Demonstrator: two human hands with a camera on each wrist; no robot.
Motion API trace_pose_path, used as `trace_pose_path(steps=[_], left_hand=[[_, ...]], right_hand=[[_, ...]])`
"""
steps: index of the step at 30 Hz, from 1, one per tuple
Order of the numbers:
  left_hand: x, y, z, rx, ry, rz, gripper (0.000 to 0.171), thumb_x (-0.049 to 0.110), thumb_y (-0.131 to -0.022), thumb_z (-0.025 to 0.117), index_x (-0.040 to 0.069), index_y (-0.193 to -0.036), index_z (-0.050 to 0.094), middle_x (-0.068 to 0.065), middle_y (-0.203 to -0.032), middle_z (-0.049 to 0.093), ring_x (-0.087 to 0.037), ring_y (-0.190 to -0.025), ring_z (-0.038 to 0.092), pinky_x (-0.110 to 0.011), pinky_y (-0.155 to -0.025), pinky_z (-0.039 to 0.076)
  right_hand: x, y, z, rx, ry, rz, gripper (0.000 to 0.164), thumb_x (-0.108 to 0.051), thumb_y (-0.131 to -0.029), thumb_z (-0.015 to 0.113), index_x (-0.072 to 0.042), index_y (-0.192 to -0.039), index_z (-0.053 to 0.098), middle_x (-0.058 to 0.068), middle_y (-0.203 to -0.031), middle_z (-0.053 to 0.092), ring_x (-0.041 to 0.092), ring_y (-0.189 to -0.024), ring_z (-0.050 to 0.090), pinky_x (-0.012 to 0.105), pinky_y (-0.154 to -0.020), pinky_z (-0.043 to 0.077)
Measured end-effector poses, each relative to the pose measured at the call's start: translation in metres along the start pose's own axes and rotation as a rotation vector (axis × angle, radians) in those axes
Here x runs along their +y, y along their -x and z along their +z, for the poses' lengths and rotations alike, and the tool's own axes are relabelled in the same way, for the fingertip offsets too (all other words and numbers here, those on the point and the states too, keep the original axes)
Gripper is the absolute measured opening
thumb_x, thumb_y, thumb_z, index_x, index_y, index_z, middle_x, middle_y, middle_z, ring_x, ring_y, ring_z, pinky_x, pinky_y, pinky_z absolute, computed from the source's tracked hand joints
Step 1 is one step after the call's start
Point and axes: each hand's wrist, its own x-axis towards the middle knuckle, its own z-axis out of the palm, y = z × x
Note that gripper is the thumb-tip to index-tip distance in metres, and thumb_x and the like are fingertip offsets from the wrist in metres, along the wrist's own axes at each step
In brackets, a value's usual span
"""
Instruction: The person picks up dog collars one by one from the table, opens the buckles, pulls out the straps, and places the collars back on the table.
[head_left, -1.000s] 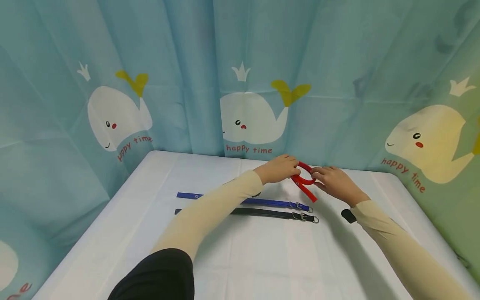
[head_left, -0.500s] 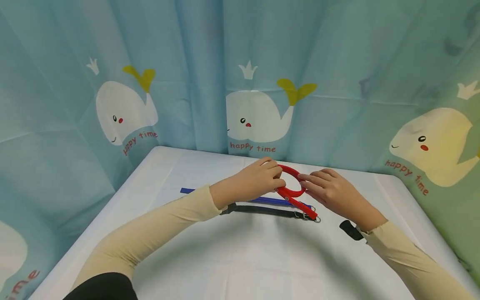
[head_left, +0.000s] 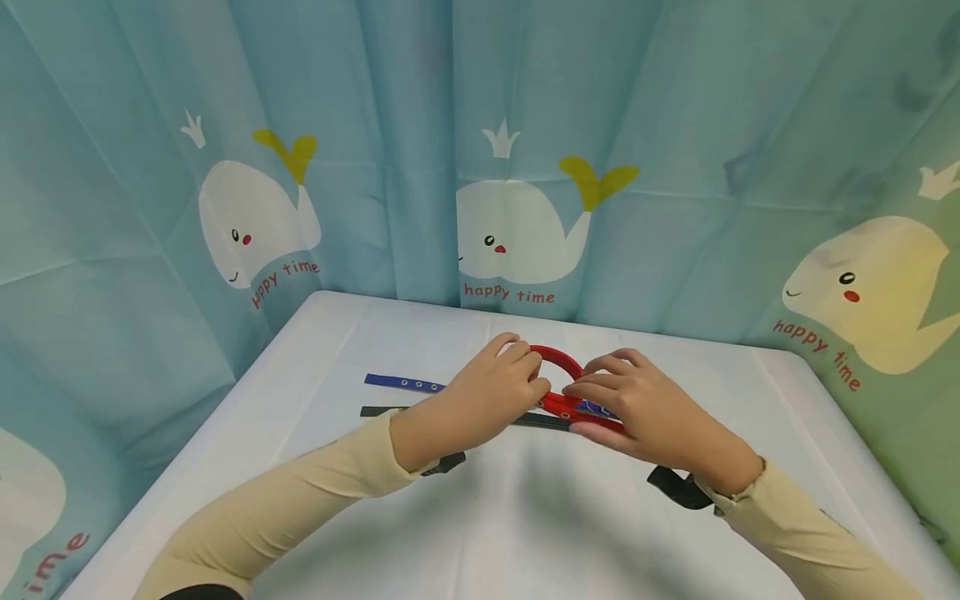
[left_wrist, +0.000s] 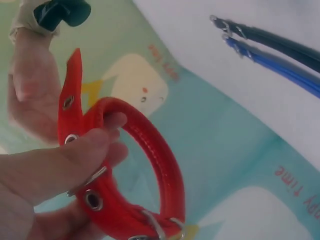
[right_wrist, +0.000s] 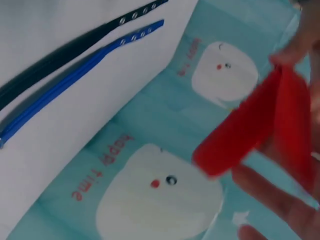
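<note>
A red buckled collar with metal eyelets, closed into a ring with a free strap end, is held above the table. My left hand pinches it between thumb and fingers beside the buckle; the left wrist view shows the thumb across the band. My right hand is close by at the strap end, fingers partly spread and thumb apart from them. In the right wrist view the red collar is blurred, so contact is hard to judge there.
A blue collar and a black collar lie stretched out side by side on the white table. Both have metal buckles and eyelets. A curtain printed with whales hangs behind the table.
Both hands have come nearer and to the left with the red collar. My right hand has shifted from the ring's right side towards the strap end, with its thumb now lower.
</note>
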Motion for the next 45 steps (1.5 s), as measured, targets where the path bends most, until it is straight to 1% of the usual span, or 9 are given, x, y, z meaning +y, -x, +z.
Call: trace_pose_path(steps=[2,5,8,11,17,21,29,37,45], left_hand=[[0.002,0.002,0.002,0.044,-0.012,-0.010,0.023,0.029,-0.082,0.072,0.019,-0.103,0.070,0.000,-0.101,0.067,-0.018,-0.103,0.057,-0.035,-0.101,0.042],[0.002,0.005,0.003,0.121,-0.019,-0.023,0.022,0.032,-0.084,0.070,0.018,-0.100,0.069,0.001,-0.099,0.066,-0.016,-0.100,0.057,-0.034,-0.100,0.043],[0.000,0.010,0.001,0.190,0.030,-0.029,0.024,0.033,-0.082,0.071,0.018,-0.101,0.068,0.001,-0.098,0.065,-0.015,-0.097,0.057,-0.032,-0.099,0.044],[-0.004,0.014,0.000,0.262,0.113,-0.032,0.025,0.028,-0.079,0.075,0.017,-0.101,0.067,0.002,-0.094,0.064,-0.014,-0.094,0.058,-0.032,-0.098,0.045],[-0.007,0.023,0.001,0.416,0.215,-0.041,0.023,0.023,-0.077,0.077,0.015,-0.097,0.070,0.002,-0.089,0.066,-0.014,-0.089,0.059,-0.031,-0.092,0.048],[-0.007,0.025,0.002,0.476,0.234,-0.070,0.023,0.027,-0.078,0.076,0.015,-0.096,0.071,0.002,-0.086,0.067,-0.014,-0.088,0.060,-0.031,-0.089,0.049],[-0.005,0.024,0.000,0.478,0.265,-0.113,0.018,0.024,-0.078,0.076,0.015,-0.093,0.073,0.001,-0.080,0.065,-0.014,-0.081,0.058,-0.030,-0.083,0.049],[0.000,0.024,-0.001,0.425,0.338,-0.131,0.012,0.021,-0.079,0.074,0.014,-0.088,0.073,0.003,-0.074,0.060,-0.012,-0.074,0.054,-0.028,-0.077,0.047],[0.005,0.018,-0.003,0.349,0.279,-0.111,0.016,0.027,-0.081,0.072,0.015,-0.091,0.072,0.002,-0.077,0.062,-0.013,-0.078,0.057,-0.028,-0.081,0.048]], right_hand=[[-0.005,-0.003,0.003,0.048,0.038,-0.001,0.032,-0.038,-0.079,0.073,-0.010,-0.095,0.071,-0.001,-0.083,0.070,0.018,-0.084,0.061,0.041,-0.082,0.047],[-0.009,-0.006,0.007,0.156,0.071,-0.006,0.031,-0.024,-0.070,0.081,-0.006,-0.093,0.071,0.002,-0.080,0.070,0.019,-0.080,0.062,0.043,-0.081,0.048],[-0.013,-0.004,0.009,0.256,0.048,0.010,0.021,-0.024,-0.085,0.069,-0.006,-0.093,0.071,0.002,-0.080,0.070,0.019,-0.079,0.061,0.045,-0.082,0.047],[-0.015,-0.001,0.008,0.309,0.015,0.020,0.035,-0.032,-0.097,0.048,-0.006,-0.095,0.071,0.003,-0.082,0.070,0.019,-0.080,0.061,0.046,-0.085,0.045],[-0.014,0.003,0.004,0.317,-0.019,0.064,0.043,-0.038,-0.098,0.042,-0.006,-0.099,0.070,0.006,-0.084,0.070,0.020,-0.083,0.062,0.045,-0.088,0.042],[-0.011,0.004,0.004,0.326,-0.023,0.079,0.045,-0.040,-0.097,0.043,-0.004,-0.098,0.070,0.007,-0.085,0.070,0.022,-0.084,0.062,0.042,-0.088,0.041],[-0.012,0.003,0.003,0.350,0.004,0.059,0.045,-0.039,-0.098,0.042,-0.003,-0.098,0.070,0.005,-0.075,0.065,0.019,-0.073,0.057,0.040,-0.089,0.040],[-0.018,0.001,0.007,0.320,-0.019,0.039,0.041,-0.033,-0.099,0.041,-0.002,-0.098,0.069,0.003,-0.071,0.063,0.015,-0.067,0.055,0.042,-0.086,0.043],[-0.022,-0.003,0.015,0.321,-0.015,0.035,0.044,-0.033,-0.100,0.040,-0.001,-0.096,0.069,0.002,-0.068,0.062,0.014,-0.065,0.054,0.044,-0.084,0.046]])
